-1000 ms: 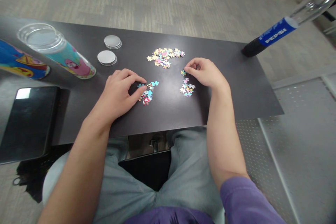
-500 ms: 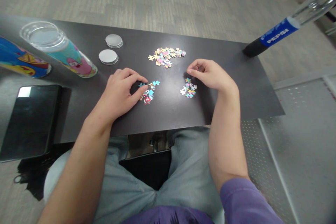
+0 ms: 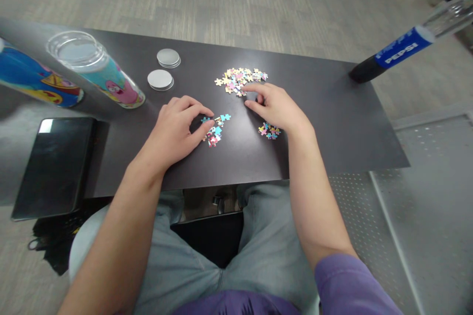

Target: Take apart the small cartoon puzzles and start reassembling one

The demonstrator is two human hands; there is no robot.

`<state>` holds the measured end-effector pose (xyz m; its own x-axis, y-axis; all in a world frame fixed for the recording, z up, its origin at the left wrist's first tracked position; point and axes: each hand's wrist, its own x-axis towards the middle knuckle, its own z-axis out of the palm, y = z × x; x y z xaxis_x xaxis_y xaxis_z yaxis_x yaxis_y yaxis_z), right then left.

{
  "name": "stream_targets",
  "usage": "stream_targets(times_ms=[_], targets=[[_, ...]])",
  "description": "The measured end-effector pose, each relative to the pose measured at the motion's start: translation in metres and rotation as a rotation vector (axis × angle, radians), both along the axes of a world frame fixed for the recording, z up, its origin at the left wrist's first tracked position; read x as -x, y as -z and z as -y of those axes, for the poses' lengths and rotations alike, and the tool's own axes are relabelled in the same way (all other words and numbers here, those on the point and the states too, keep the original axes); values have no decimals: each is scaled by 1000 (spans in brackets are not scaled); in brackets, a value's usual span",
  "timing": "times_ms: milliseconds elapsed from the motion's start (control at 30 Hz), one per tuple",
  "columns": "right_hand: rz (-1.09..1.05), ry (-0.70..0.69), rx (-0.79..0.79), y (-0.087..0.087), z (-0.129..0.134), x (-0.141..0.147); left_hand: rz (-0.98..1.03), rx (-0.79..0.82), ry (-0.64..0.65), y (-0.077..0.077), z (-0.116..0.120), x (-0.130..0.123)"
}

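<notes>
Small puzzle pieces lie in three groups on the dark table. Resting at the left group (image 3: 218, 131) is my left hand (image 3: 179, 128), thumb and fingers apart, with fingertips over its left edge and nothing visibly held. My right hand (image 3: 275, 106) reaches to the near edge of the larger back pile (image 3: 242, 78). Its index finger is stretched out to the pieces there, and the thumb is apart below it. Under the right hand's wrist side sits the right group (image 3: 269, 131), partly covered by that hand.
On the left stand a clear-lidded tube with a pink cartoon figure (image 3: 120, 89) and a blue tube (image 3: 40, 78). Near them are white discs (image 3: 160, 79) and more discs (image 3: 168, 57). A black tablet (image 3: 55, 167) lies front left, and a Pepsi bottle (image 3: 401, 53) stands back right.
My right hand has moved left from above the right group to the back pile, and its index finger has stretched out. My left hand stays at the left group. The view has shifted slightly.
</notes>
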<state>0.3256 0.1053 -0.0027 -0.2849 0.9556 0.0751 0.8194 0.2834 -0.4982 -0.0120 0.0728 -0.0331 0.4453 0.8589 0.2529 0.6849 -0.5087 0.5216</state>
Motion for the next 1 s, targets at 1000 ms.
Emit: stream_targets(times_ms=[1000], targets=[[-13,-221,76,-11,11,-5,30,-24,17,1,0,-1]])
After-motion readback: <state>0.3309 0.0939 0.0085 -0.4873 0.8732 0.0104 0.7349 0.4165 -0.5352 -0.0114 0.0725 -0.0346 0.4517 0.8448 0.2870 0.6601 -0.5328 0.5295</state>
